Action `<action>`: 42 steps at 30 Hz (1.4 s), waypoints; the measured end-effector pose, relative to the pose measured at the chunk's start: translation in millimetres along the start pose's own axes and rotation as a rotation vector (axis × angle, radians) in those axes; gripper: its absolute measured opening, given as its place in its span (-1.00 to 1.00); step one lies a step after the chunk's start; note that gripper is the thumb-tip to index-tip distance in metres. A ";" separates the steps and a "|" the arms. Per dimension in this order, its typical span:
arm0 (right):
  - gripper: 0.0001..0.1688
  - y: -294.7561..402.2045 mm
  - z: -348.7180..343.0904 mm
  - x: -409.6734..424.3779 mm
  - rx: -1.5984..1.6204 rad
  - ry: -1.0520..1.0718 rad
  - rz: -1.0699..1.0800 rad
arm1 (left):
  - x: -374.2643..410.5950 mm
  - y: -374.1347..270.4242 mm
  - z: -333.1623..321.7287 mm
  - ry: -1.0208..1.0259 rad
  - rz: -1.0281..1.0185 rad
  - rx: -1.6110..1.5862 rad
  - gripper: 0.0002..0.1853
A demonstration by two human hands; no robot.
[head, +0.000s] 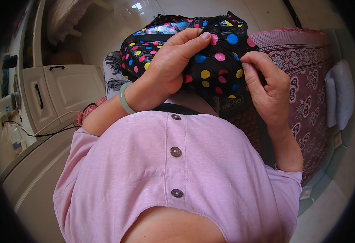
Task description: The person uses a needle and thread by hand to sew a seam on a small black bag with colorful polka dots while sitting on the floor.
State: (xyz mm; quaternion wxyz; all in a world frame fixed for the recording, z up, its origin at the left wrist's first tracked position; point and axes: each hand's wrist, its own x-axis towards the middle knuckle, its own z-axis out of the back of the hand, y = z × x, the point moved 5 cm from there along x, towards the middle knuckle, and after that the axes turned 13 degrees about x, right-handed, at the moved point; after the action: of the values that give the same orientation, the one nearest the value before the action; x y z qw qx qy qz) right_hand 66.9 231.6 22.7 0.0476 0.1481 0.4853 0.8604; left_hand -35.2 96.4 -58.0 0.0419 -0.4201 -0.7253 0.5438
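A large black bag [141, 50] of glossy material, dotted in pink, blue and yellow, lies bunched across my lap. Black strap or trim runs along it. My left hand [173, 59], with a pale green bangle [123, 98] on the wrist, pinches the bag's black-trimmed edge between thumb and forefinger. Close by the bag's right side, my right hand [267, 83] has its thumb and forefinger drawn together, fingertips at the dotted cloth. Whether something thin is held there is too small to tell.
To the right is a seat or bed with a maroon patterned cover [309, 100] and pale cushions [343, 94]. White cabinets [74, 88] stand at the left, with cables [51, 132] running beside them. Tiled floor [119, 18] lies beyond the bag.
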 end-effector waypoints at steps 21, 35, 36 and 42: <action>-0.93 0.3 -4.0 2.6 -0.054 0.073 0.007 | -2.8 6.4 -0.7 0.047 -0.013 -0.019 -0.84; -0.95 -3.9 -0.4 1.3 0.277 0.125 -0.151 | -5.5 4.8 -0.1 0.040 0.009 0.044 -0.83; -0.95 -4.7 -1.4 0.3 0.304 0.122 -0.171 | -6.4 4.3 0.0 0.058 0.012 0.065 -0.83; -0.94 -16.1 -5.6 -5.1 0.420 0.196 -0.226 | -8.5 11.7 0.7 0.079 0.110 0.139 -0.79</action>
State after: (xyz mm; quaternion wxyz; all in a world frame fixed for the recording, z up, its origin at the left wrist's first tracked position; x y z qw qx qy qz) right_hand 69.1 234.4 5.2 0.0644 0.0152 0.6692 0.7401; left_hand -23.5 91.0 -64.5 0.0697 -0.4764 -0.6593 0.5775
